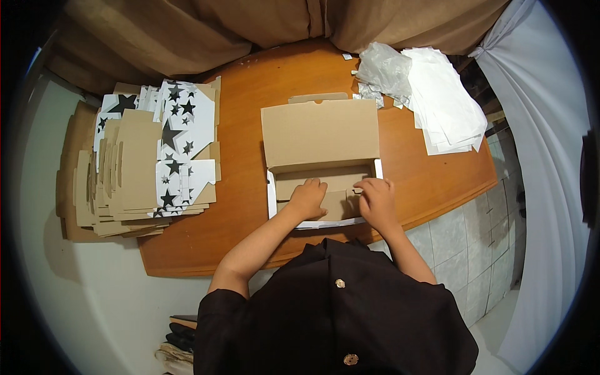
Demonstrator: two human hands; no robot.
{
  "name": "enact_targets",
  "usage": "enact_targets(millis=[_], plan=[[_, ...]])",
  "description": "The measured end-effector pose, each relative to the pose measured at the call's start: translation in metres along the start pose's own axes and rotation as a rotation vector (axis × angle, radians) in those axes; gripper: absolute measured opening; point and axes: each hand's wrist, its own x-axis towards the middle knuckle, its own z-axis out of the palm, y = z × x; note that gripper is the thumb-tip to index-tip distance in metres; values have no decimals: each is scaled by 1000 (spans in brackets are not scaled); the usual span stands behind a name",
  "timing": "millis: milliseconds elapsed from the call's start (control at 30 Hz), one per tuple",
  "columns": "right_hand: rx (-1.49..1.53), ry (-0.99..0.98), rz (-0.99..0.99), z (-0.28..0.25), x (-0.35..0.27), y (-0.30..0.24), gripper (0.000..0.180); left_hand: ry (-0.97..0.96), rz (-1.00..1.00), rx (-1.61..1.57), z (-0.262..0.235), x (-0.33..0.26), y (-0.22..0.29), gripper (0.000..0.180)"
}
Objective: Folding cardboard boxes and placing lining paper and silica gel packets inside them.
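Observation:
A cardboard box stands on the table in front of me, its lid raised and tilted back. Its inside is plain brown, while the outer side walls look white. My left hand reaches over the near wall into the box, thumb apart from the fingers, with nothing visible in it. At the near right corner my right hand has bent fingers closed around the box's edge, next to a small brown flap inside. The undersides of the right fingers are partly hidden.
To the left lies a tall stack of flat cardboard blanks, some white with black stars. A pile of white paper sheets and a crumpled clear plastic bag rest at the far right of the wooden table. Brown curtains hang behind.

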Motion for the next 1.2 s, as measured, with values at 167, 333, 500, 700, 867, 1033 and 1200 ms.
enact_targets(millis=[167,333,500,700,867,1033,1200], plan=[[-391,-561,-31,27,10,7,21,12,22,15,2,1,-2,58],[-469,-682,-107,51,30,15,19,66,21,-15,9,0,-7,56],[-460,-685,-60,51,23,17,18,127,45,-31,13,-1,-11,53],[-384,-665,29,47,25,19,25,190,65,-45,17,-1,-18,38],[-260,-528,78,54,22,28,26,245,58,-41,22,2,-20,23],[-271,-618,84,50,20,24,28,250,48,58,26,5,-24,22],[-278,-616,18,48,16,25,20,251,15,5,23,9,-27,20]])
